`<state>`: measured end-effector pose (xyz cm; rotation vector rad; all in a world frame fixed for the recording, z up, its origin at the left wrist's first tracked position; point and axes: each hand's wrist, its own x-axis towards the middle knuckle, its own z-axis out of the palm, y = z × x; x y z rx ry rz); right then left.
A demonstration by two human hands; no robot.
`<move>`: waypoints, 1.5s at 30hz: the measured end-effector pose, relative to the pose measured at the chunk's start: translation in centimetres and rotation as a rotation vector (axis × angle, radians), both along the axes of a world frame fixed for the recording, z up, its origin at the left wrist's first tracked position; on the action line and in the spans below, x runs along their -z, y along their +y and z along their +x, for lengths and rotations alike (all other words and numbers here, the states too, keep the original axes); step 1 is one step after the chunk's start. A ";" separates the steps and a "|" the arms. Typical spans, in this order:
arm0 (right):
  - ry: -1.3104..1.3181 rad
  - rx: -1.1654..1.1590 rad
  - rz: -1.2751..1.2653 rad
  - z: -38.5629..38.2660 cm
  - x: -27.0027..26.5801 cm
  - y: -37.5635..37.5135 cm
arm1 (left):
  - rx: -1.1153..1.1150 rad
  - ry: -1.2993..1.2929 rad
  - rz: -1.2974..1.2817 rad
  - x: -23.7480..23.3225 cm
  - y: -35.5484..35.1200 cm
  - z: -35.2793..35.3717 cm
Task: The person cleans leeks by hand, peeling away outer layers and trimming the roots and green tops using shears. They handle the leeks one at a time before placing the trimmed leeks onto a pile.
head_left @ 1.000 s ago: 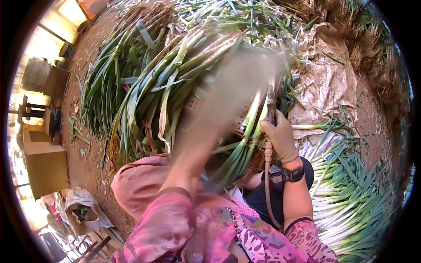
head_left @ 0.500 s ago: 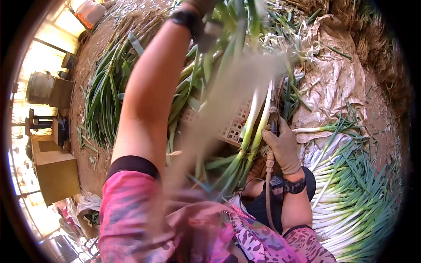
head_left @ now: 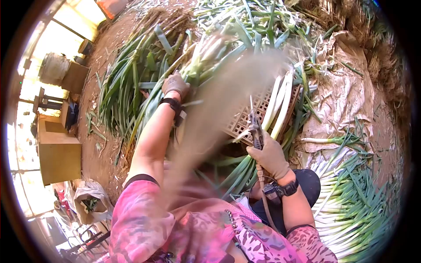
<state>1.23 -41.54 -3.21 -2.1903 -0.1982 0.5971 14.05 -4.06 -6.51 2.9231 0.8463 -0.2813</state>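
My left hand point(head_left: 175, 85), in a grey glove, is at the pile of untrimmed green onions point(head_left: 125, 94), its fingers curled around stalks there; the fingertips are partly hidden. My right hand point(head_left: 270, 154), also gloved, is wrapped around an air blow gun point(head_left: 255, 130) with a thin nozzle pointing away from me. A hose point(head_left: 262, 177) runs from the gun down toward my lap. Just beyond the right hand, a few green onions with bare white stems point(head_left: 280, 103) lie across a plastic crate point(head_left: 239, 124), their green leaves toward me. A blurred tan strip point(head_left: 215, 109) hides part of the middle.
On the right lie many cleaned green onions point(head_left: 346, 197) in a row, beside a crumpled tan sheet point(head_left: 342, 87). Loose leaves and peelings point(head_left: 263, 22) are heaped at the far side. A wooden box point(head_left: 59, 151) and a bag point(head_left: 92, 201) stand at left.
My left hand has come from the far top, where it was among leaves, back and left to the untrimmed pile. My right hand keeps the blow gun, now tilted more to the left.
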 end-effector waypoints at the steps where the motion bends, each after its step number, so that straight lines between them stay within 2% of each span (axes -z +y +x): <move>1: -0.005 -0.012 0.000 -0.2 0.3 0.3 | 0.045 -0.004 -0.057 -0.3 0.0 -0.5; 2: -0.009 -0.021 -0.002 -0.3 0.6 0.6 | 0.095 -0.006 -0.115 -0.5 -0.2 -1.2; 5: 0.009 0.000 -0.094 -0.6 1.7 0.6 | 0.069 -0.188 -0.712 -1.3 -1.8 -3.9; 8: 0.011 -0.026 -0.079 -0.8 3.3 0.4 | 0.180 -0.217 -0.924 -2.7 -7.1 -7.6; 10: -0.008 -0.003 -0.047 -0.9 4.3 0.3 | 0.203 -0.018 -0.896 0.3 -8.2 -9.7; 12: -0.041 0.043 -0.003 -1.3 5.0 0.0 | 0.317 0.137 -0.823 4.2 -9.0 -12.4; 13: -0.030 0.056 -0.055 -1.4 6.6 -0.6 | 0.376 0.198 -0.717 6.5 -9.2 -13.9; 14: 0.034 0.071 0.014 -2.0 5.2 -0.5 | 0.431 0.257 -0.611 8.1 -9.6 -15.2; 15: 0.101 0.085 0.082 -2.9 2.6 -0.3 | 0.327 0.338 -0.591 8.5 -10.2 -15.8; 16: 0.166 0.099 0.149 -3.7 1.2 -0.3 | 0.357 0.317 -0.612 8.3 -10.5 -16.4; 18: 0.076 0.087 0.110 -5.9 2.4 -0.9 | 0.415 0.272 -0.651 7.8 -10.8 -17.2; 20: 0.075 0.031 0.038 -8.5 0.1 -0.5 | 0.353 0.185 -0.877 5.4 -11.7 -16.4; 22: -0.006 -0.040 0.000 -11.6 0.3 -0.2 | 0.271 0.056 -1.053 4.6 -12.5 -15.6; 23: -0.030 -0.025 0.003 -12.7 -0.2 0.3 | 0.306 -0.013 -0.981 4.9 -12.8 -15.2; 26: -0.023 0.043 -0.016 -13.5 -0.4 0.2 | 0.377 0.080 -0.827 4.9 -14.1 -15.1; 28: -0.036 0.060 -0.036 -12.7 0.4 0.1 | 0.354 0.056 -0.869 5.7 -15.2 -15.5; 31: -0.074 0.067 -0.127 -10.2 1.9 0.7 | 0.299 0.055 -0.893 4.4 -16.4 -16.2; 34: -0.117 0.087 -0.199 -5.3 4.4 1.4 | 0.334 0.053 -0.823 4.9 -16.5 -16.3; 36: -0.035 0.106 -0.214 -1.2 3.8 1.9 | 0.314 0.044 -0.833 4.4 -16.8 -16.8; 39: -0.091 0.183 -0.248 3.6 5.3 1.8 | 0.297 0.034 -0.876 4.5 -16.5 -17.1; 41: -0.013 0.135 -0.192 3.6 5.2 1.6 | 0.265 -0.002 -0.954 4.7 -16.3 -17.2; 42: -0.029 0.090 -0.197 3.0 5.2 1.4 | 0.242 -0.031 -0.999 5.4 -16.4 -17.2; 45: -0.069 0.012 -0.103 -1.7 3.0 0.9 | 0.150 -0.239 -1.350 12.5 -14.6 -16.6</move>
